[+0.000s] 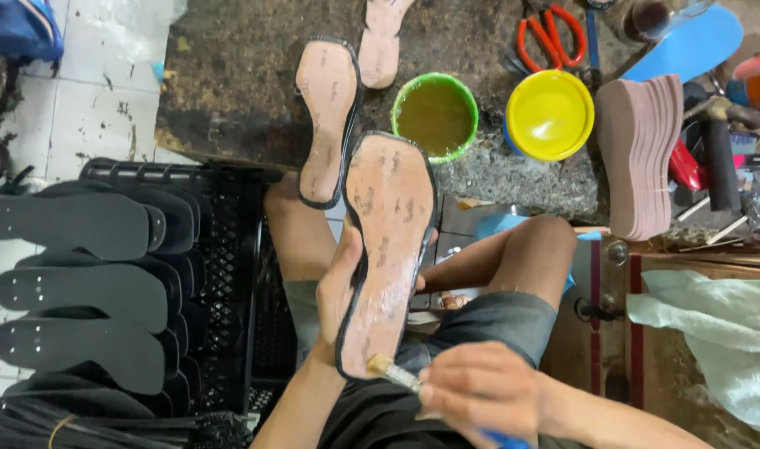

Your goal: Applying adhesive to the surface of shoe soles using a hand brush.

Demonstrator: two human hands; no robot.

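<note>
My left hand (pixel 340 287) grips a tan sandal sole with a black rim (pixel 388 241) from its left side, holding it tilted above my lap. Its surface looks wet and glossy toward the heel. My right hand (pixel 479 387) holds a small brush (pixel 391 372) whose bristles touch the heel end of that sole. A second tan sole with a black rim (pixel 326 116) rests on my left knee and the worktop edge. A green bowl of brownish glue (pixel 435 115) stands on the worktop just beyond the held sole.
A yellow bowl (pixel 550 114), orange scissors (pixel 546 33), a stack of tan insoles (pixel 643 154), a blue insole (pixel 687 46) and tools lie on the dark worktop (pixel 230 75). Black soles (pixel 72 287) are piled on a black crate (pixel 230 274) at left. A pale bag (pixel 720 333) lies right.
</note>
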